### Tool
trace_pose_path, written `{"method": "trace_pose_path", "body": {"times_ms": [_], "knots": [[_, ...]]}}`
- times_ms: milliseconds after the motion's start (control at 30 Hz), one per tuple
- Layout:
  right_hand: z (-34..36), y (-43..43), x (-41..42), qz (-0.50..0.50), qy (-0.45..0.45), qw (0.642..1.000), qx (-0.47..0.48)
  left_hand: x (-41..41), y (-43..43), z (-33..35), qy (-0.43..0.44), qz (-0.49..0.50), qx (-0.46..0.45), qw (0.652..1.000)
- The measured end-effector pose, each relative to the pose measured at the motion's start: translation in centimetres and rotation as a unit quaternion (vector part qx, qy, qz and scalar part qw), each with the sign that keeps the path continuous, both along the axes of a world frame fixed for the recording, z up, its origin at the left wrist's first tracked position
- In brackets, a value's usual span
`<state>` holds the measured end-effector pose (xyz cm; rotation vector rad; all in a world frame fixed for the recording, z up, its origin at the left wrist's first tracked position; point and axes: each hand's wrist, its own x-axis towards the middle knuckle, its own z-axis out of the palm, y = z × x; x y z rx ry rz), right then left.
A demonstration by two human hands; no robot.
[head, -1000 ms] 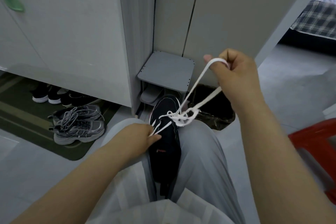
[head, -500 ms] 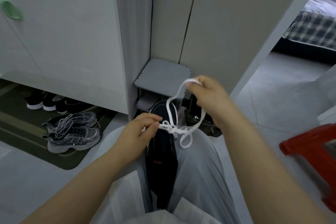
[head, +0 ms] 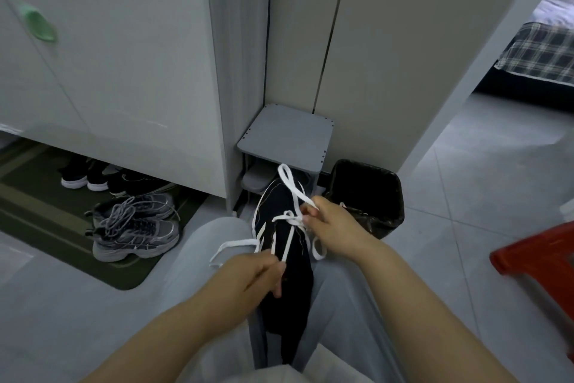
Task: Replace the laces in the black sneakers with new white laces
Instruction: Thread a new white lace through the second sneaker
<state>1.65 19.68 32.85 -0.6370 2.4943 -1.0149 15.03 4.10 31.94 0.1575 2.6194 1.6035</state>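
A black sneaker lies wedged between my knees, toe pointing away from me. A white lace is threaded through it and tangled into a loose knot above the tongue. My right hand pinches the lace at the base of a loop that stands up over the toe. My left hand grips the lace's other strands at the sneaker's left side, and a loop of lace hangs left over my knee.
A small grey shoe rack stands against the wall just beyond the sneaker. A black-lined bin is to its right. Grey sneakers sit on a green mat at left. A red stool is at right.
My right hand has dropped from high above the shoe down to the knot. My left hand has pulled its strands back toward me and to the left.
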Motion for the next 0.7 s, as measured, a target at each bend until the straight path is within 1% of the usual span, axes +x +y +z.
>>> {"method": "trace_pose_path", "body": {"times_ms": [33, 67, 133, 167, 233, 267, 300, 333, 367, 400, 433, 467, 500, 533, 567, 633, 700], "knots": [[-0.3, 0.1, -0.1, -0.006, -0.009, 1.000, -0.004, 0.2, -0.1, 0.2, 0.006, 0.005, 0.006, 1.000], [-0.5, 0.3, -0.3, -0.014, -0.026, 0.999, -0.024, 0.2, -0.5, 0.3, 0.006, 0.031, 0.025, 0.999], [-0.4, 0.4, -0.5, -0.033, -0.066, 0.992, -0.100, -0.1, -1.7, 1.3, 0.005, 0.120, 0.081, 0.989], [-0.2, 0.5, -0.5, -0.044, -0.089, 0.985, -0.143, -0.3, -2.3, 1.8, 0.013, 0.163, 0.094, 0.982], [1.0, 0.7, -0.3, -0.066, -0.102, 0.970, -0.211, -1.1, -3.1, 2.3, 0.015, 0.203, 0.059, 0.977], [1.7, 0.7, -0.1, -0.071, -0.089, 0.966, -0.231, -1.6, -3.0, 2.4, -0.005, 0.196, 0.015, 0.981], [2.6, 0.7, 0.0, -0.069, -0.072, 0.965, -0.241, -2.0, -2.7, 2.4, -0.038, 0.180, -0.047, 0.982], [3.4, 0.6, 0.2, -0.060, -0.056, 0.968, -0.237, -2.7, -2.2, 2.2, -0.071, 0.159, -0.130, 0.976], [4.2, 0.4, 0.3, -0.047, -0.033, 0.976, -0.211, -3.4, -1.6, 2.1, -0.100, 0.131, -0.239, 0.957], [4.7, 0.1, 0.3, -0.033, -0.003, 0.986, -0.163, -4.0, -1.1, 1.8, -0.109, 0.094, -0.359, 0.922], [5.0, -0.2, 0.4, -0.021, 0.029, 0.995, -0.097, -4.3, -0.4, 1.8, -0.092, 0.056, -0.454, 0.884], [4.8, -0.6, 0.4, -0.012, 0.052, 0.998, -0.029, -4.4, 0.2, 1.7, -0.069, 0.020, -0.512, 0.856], [4.6, -0.9, 0.4, -0.006, 0.062, 0.998, 0.025, -4.3, 0.7, 1.6, -0.048, -0.006, -0.535, 0.844], [4.0, -1.1, 0.3, -0.001, 0.062, 0.996, 0.059, -4.0, 0.9, 1.4, -0.036, -0.021, -0.537, 0.843], [3.5, -1.3, 0.3, 0.000, 0.057, 0.996, 0.074, -3.5, 1.0, 1.3, -0.033, -0.031, -0.521, 0.852], [2.9, -1.2, 0.1, -0.017, 0.027, 0.998, 0.059, -2.5, 0.5, 1.0, -0.031, -0.051, -0.482, 0.874], [3.3, -0.8, -0.2, -0.063, -0.018, 0.998, -0.009, -2.0, -0.5, 0.6, -0.022, -0.072, -0.467, 0.881]]}}
